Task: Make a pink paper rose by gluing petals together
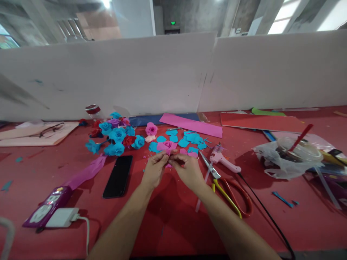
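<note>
Both hands meet at the middle of the red table, pinching the base of a pink paper flower. The thumb and fingers of my left hand close on it from the left. From the right, my right hand grips the same spot with its fingertips. The flower's open petals point away from me, and its lower part is hidden by the fingers. Cut blue paper petals lie scattered just beyond the hands, with a few pink petals among them. A finished pink flower rests behind.
A bunch of blue, red and purple paper flowers and a black phone are on the left, near a purple power strip. Scissors, a pink glue gun with its cord, and a bagged drink cup are right.
</note>
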Demonstrator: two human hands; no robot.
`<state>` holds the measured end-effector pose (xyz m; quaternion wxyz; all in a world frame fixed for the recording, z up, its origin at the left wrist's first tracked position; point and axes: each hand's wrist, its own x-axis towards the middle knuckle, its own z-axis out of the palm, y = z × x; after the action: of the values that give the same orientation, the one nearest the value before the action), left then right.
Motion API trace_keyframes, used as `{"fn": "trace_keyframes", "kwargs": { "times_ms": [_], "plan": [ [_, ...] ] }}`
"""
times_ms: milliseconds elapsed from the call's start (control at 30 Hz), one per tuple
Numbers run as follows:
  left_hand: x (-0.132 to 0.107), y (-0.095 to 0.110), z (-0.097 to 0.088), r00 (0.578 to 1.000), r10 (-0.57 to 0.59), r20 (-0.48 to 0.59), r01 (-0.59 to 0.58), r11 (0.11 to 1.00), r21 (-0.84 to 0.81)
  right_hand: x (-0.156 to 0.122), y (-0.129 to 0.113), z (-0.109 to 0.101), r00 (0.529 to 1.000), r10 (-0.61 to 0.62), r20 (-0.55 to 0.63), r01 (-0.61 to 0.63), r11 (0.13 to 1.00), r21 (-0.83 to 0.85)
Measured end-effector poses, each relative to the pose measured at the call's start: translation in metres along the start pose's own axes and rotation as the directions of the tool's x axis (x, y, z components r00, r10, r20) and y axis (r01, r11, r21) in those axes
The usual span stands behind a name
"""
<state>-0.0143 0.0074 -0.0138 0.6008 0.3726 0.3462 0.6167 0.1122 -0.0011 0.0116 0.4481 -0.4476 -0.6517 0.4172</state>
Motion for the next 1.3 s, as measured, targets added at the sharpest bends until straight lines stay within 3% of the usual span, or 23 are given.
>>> {"fn": "trace_keyframes", "kwargs": {
  "times_ms": [100, 333, 533, 667, 1100, 1200, 1300],
  "plan": [
    [-0.0005, 0.0031, 0.0023, 0.999, 0.000, -0.045, -0.003, 0.999, -0.052, 0.0012, -0.0003, -0.0017, 0.999, 0.045, -0.001, -0.045, 0.999, -0.011],
    [-0.0013, 0.0055, 0.0006, 0.995, -0.027, -0.099, 0.018, 0.995, -0.097, 0.0014, 0.0001, -0.0009, 1.000, -0.003, 0.008, 0.003, 1.000, 0.017],
    [-0.0017, 0.0055, -0.0018, 0.999, 0.049, 0.001, -0.049, 0.998, 0.026, 0.0020, -0.0007, -0.0021, 0.997, -0.068, 0.041, 0.066, 0.996, 0.058],
    [-0.0022, 0.0061, -0.0022, 0.994, 0.096, 0.046, -0.101, 0.989, 0.107, 0.0003, -0.0025, -0.0023, 0.997, -0.081, 0.002, 0.081, 0.995, 0.064],
    [0.0002, -0.0018, 0.0004, 0.966, 0.203, -0.160, -0.200, 0.979, 0.036, 0.0004, 0.0052, 0.0011, 0.979, -0.145, -0.144, 0.118, 0.977, -0.179],
    [0.0023, -0.0005, -0.0002, 0.936, 0.253, -0.244, -0.244, 0.967, 0.067, 0.0000, 0.0039, -0.0006, 0.983, -0.132, -0.130, 0.104, 0.974, -0.201],
    [0.0037, 0.0017, -0.0047, 0.871, 0.338, -0.357, -0.293, 0.940, 0.175, -0.0006, 0.0013, -0.0011, 0.994, -0.081, -0.070, 0.068, 0.985, -0.160]
  ]
}}
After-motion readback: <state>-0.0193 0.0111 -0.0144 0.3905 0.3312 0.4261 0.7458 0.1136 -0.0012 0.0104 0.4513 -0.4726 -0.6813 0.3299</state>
